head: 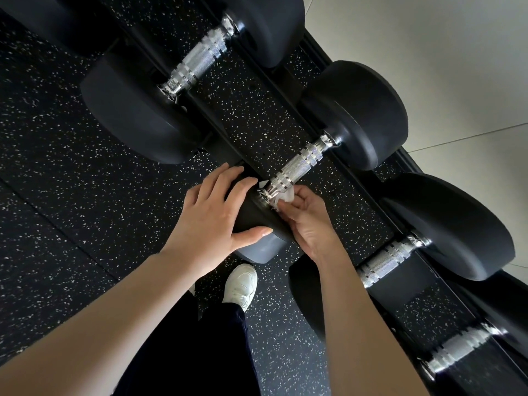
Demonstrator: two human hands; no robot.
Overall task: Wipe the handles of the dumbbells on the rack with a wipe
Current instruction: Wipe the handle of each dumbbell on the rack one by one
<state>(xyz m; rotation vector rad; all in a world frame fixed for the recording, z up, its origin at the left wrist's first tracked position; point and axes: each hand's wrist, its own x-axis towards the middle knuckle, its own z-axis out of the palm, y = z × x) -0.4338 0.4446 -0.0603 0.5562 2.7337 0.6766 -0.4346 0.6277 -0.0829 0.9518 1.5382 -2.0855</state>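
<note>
Four black dumbbells lie side by side on a dark rack [311, 42], each with a knurled chrome handle. The second dumbbell [363, 115] is the one being worked on. The left hand [213, 217] lies spread over its near weight head [254, 215], fingers and thumb wrapped around the black rubber. The right hand [307, 217] pinches a crumpled white wipe [284, 197] between thumb and fingertips and presses it against the near end of that dumbbell's handle [297, 167], right where the chrome collar meets the weight head. Most of the handle's length beyond the wipe is bare. Neighbouring handles, one farther along the rack [197, 60] and one nearer [385, 262], are untouched by either hand. Below, a white sneaker [241, 282] and a dark trouser leg [200, 350] stand on black speckled rubber flooring [57, 167].
</note>
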